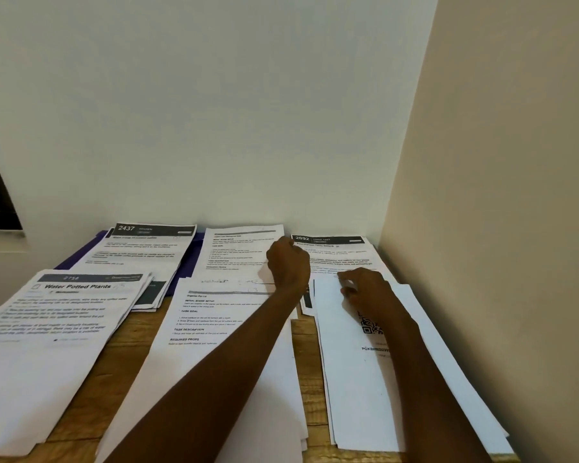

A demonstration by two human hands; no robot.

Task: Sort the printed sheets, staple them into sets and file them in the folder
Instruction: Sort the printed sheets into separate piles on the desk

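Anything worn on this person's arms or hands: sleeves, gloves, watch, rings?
Nothing visible. Both forearms are bare from the bottom edge of the view up to the wrists, with no sleeves or gloves. The left hand and right hand show no watch, bracelet or ring, though motion blur hides fine finger detail.

Soft, even indoor light, slightly dim. The small print on the sheets (211, 322) is blurred. Wide-angle bending shows at the edges.
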